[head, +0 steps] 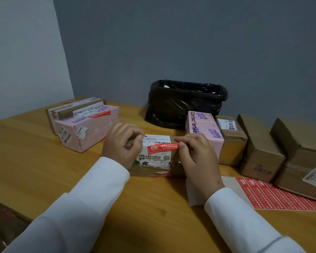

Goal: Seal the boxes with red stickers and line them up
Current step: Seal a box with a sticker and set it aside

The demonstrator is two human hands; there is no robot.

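1. White sleeves (91, 194) reach over the worktop (35, 161).
2. The right hand (195, 156) pinches a red sticker (161, 147) across the centre box (153, 157).
3. The left hand (122, 145) grips that box's left end.

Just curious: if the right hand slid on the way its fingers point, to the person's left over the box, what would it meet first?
Probably the left hand, which holds the same box's other end; depth is hard to judge.
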